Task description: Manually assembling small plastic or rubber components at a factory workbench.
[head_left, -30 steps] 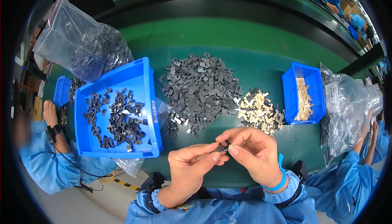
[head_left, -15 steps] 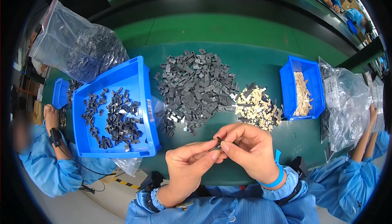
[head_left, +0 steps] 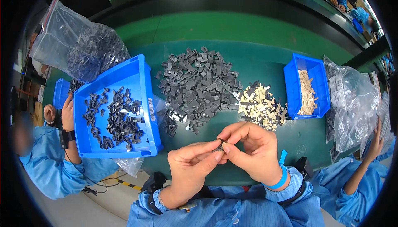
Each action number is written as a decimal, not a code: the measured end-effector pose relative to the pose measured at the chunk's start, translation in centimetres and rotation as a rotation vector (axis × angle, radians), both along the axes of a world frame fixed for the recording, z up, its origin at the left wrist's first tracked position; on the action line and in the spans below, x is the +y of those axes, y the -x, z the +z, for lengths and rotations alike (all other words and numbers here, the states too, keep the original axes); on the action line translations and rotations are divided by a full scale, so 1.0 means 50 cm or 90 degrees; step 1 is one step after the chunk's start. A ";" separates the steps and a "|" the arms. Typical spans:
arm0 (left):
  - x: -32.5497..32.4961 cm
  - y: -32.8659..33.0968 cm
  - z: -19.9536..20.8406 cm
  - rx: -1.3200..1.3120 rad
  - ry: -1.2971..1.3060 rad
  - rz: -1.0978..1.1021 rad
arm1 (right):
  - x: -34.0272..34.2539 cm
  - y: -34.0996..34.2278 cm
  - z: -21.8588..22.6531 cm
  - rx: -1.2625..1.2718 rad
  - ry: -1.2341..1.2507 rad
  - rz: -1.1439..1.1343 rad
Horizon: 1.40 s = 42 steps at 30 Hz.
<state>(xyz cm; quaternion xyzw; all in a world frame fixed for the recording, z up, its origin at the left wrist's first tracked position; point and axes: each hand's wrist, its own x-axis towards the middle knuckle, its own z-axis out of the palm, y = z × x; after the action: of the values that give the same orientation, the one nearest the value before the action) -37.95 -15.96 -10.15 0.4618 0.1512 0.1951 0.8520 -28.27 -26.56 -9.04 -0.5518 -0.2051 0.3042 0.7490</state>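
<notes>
Between the fingertips of both hands is a small dark plastic part, mostly covered by the fingers. My left hand pinches it from the left, thumb and forefinger together. From the right, my right hand grips the same part with thumb and forefinger. Beyond the hands lies a large heap of small black plastic parts. To its right spreads a smaller pile of cream and black small flat pieces, just past my right hand.
A large blue tray with black parts stands left, beside a clear bag of parts. At right are a small blue bin of tan strips and a plastic bag. Co-workers in blue sit on both sides.
My hands stay almost in place, the fingers shifting slightly on the small part. The left co-worker's hand has moved up beside the large tray; the right co-worker's arm has shifted.
</notes>
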 end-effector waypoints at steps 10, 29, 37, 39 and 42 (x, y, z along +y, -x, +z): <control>0.001 0.022 0.010 0.096 -0.131 -0.036 | 0.002 -0.008 -0.008 -0.109 0.020 0.079; 0.031 0.052 0.017 -0.061 0.185 -0.222 | -0.018 0.011 0.015 0.348 -0.104 0.280; -0.008 0.091 0.054 -0.009 -0.254 -0.114 | -0.032 0.053 0.024 0.289 -0.072 0.293; -0.015 0.102 0.055 -0.013 -0.252 -0.121 | -0.035 0.060 0.020 0.273 -0.069 0.305; -0.011 0.114 0.053 -0.021 -0.190 -0.133 | -0.034 0.072 0.028 0.258 -0.050 0.304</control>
<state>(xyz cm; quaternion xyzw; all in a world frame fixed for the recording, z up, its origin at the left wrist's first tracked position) -43.65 -16.50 -7.49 0.5933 0.0578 0.1331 0.7918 -31.86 -28.25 -7.65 -0.3867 -0.1873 0.5672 0.7026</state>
